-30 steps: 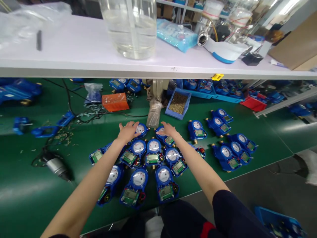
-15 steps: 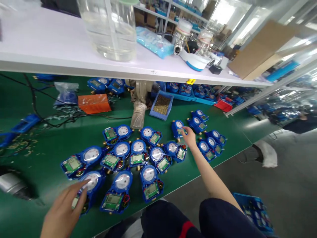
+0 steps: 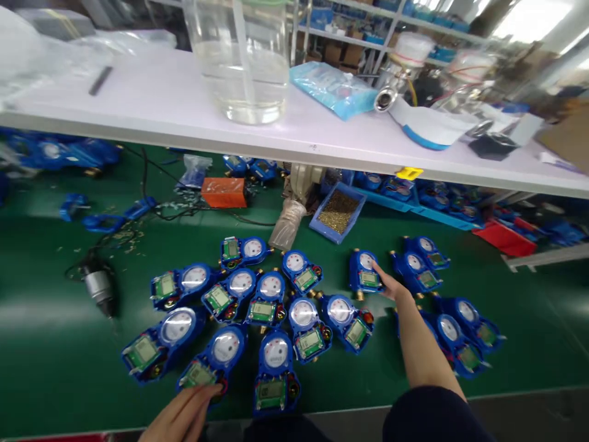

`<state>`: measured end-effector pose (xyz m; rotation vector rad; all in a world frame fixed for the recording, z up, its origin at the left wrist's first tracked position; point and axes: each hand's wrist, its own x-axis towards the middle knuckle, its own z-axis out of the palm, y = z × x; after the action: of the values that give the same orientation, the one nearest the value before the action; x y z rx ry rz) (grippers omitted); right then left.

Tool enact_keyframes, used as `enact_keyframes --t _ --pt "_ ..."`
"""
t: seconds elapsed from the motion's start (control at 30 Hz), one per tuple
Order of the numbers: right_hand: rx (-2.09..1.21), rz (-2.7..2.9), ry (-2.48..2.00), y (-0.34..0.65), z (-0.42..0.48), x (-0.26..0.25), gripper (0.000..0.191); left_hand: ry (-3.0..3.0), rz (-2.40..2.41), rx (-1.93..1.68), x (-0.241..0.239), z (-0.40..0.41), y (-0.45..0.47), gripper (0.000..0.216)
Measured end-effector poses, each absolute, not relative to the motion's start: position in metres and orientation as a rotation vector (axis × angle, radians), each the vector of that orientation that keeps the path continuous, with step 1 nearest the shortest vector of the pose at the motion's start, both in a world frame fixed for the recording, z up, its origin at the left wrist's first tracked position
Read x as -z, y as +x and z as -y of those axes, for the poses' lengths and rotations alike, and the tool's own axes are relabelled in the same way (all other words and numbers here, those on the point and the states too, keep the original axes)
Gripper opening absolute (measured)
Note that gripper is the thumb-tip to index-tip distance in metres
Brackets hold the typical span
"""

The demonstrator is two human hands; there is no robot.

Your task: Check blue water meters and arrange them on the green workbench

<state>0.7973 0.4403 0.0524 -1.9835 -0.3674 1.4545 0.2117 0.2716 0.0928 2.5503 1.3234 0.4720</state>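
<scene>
Several blue water meters with white dials and green circuit boards lie in a cluster on the green belt [image 3: 55, 368]. My right hand [image 3: 390, 285] reaches forward with fingers stretched out, touching the right edge of one separate meter [image 3: 362, 272]. My left hand [image 3: 181, 414] is low at the near edge, fingers extended together, their tips resting on the nearest left meter [image 3: 212, 362]. Neither hand grips anything.
A white shelf [image 3: 138, 104] overhangs the belt, carrying a clear water jug [image 3: 242, 55] and a blue bag [image 3: 334, 89]. Beneath it are a blue bin of brass screws [image 3: 338, 212], an orange box [image 3: 223, 191], cables and a metal tool [image 3: 97, 287]. More meters [image 3: 453, 325] lie right.
My right hand has come to the right edge of the separate meter. My left hand slid from the far-left near meter to the one beside it. The camera view swung back left.
</scene>
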Motion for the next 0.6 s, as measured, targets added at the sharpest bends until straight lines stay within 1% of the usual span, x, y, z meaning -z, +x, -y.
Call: enact_keyframes --t 0.17,0.33,0.47,0.6 --pt "-1.619 0.231 -1.884 0.805 -0.438 -0.039 0.048 2.393 -1.486 -0.374 -0.116 -0.267 0.243 0.026" --pt "-1.568 0.21 -1.849 0.798 -0.437 -0.037 0.041 2.27 -1.434 -0.238 -0.128 -0.27 0.262 0.03" --pt "-1.51 0.223 -1.813 0.793 -0.437 -0.055 0.037 2.273 -1.406 -0.218 -0.136 -0.271 0.258 0.031" --pt "-1.411 0.258 -1.772 0.794 -0.436 -0.094 0.032 2.217 -1.379 -0.245 -0.142 -0.274 0.244 0.031"
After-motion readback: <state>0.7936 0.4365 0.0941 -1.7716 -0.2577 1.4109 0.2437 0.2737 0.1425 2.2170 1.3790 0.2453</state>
